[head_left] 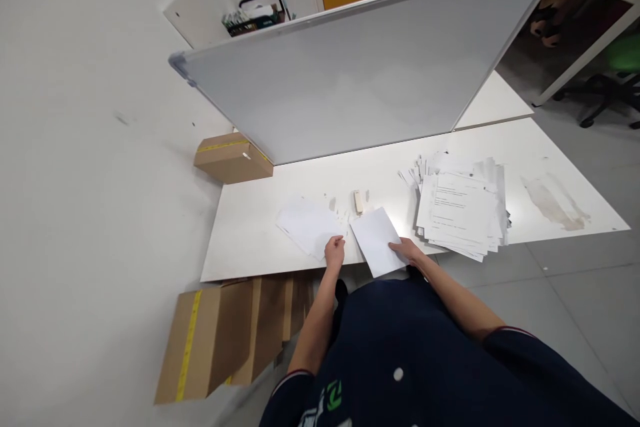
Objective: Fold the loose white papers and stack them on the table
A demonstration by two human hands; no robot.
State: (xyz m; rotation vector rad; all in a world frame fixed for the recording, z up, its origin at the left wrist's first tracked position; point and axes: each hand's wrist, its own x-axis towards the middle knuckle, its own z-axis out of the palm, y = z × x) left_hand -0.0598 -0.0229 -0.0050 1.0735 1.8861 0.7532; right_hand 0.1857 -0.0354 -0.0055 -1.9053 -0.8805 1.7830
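My left hand (335,251) rests on the near corner of a small stack of blank white sheets (309,227) on the white table (250,240), fingers curled onto the paper. My right hand (407,251) holds the near right edge of a single blank white sheet (376,240) that lies on the table and overhangs its front edge. A small cream stapler (358,201) lies just beyond the two papers. To the right sits an untidy pile of printed sheets (463,213).
A large whiteboard (350,73) stands tilted across the back of the table. A cardboard box (233,158) sits at the table's left rear corner, flattened cardboard (225,340) lies on the floor at my left. Office chair base and table legs at far right.
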